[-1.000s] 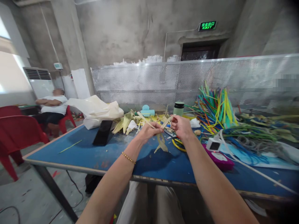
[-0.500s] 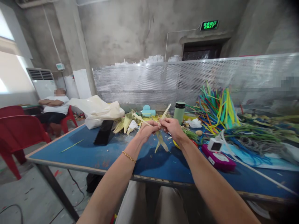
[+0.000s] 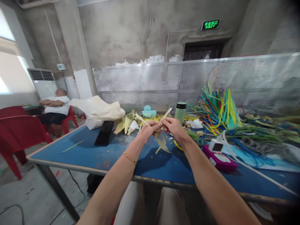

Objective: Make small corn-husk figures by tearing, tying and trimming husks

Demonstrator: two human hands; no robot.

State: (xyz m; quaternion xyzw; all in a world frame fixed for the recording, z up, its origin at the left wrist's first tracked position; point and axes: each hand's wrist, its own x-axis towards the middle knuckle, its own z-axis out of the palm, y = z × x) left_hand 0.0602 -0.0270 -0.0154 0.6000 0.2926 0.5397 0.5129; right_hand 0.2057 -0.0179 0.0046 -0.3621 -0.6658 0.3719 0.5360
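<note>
Pale corn husk strips (image 3: 162, 144) are pinched between my two hands above the blue table (image 3: 91, 157). Closed fingers of my left hand (image 3: 149, 128) grip the strips from the left, below a gold bead bracelet on the wrist. My right hand (image 3: 172, 127) pinches them at the same crossing point, its fingertips touching those of the left. Two strip ends stick up and out above the hands, and others hang below. How the strips join is hidden by my fingers. Behind my left hand lies a heap of dried husks (image 3: 127, 122).
A phone (image 3: 104, 132) and a white plastic bag (image 3: 98, 109) lie left. A green flask (image 3: 180, 113) stands behind my right hand. Rightward are bundled coloured strips (image 3: 222, 109), a magenta box (image 3: 220, 159) with a white charger, and a cable. A person (image 3: 55, 104) sits far left.
The hanging husk ends have twisted and now curl together under my hands instead of spreading apart. My fingers have shifted slightly at the crossing; both hands stay in nearly the same place.
</note>
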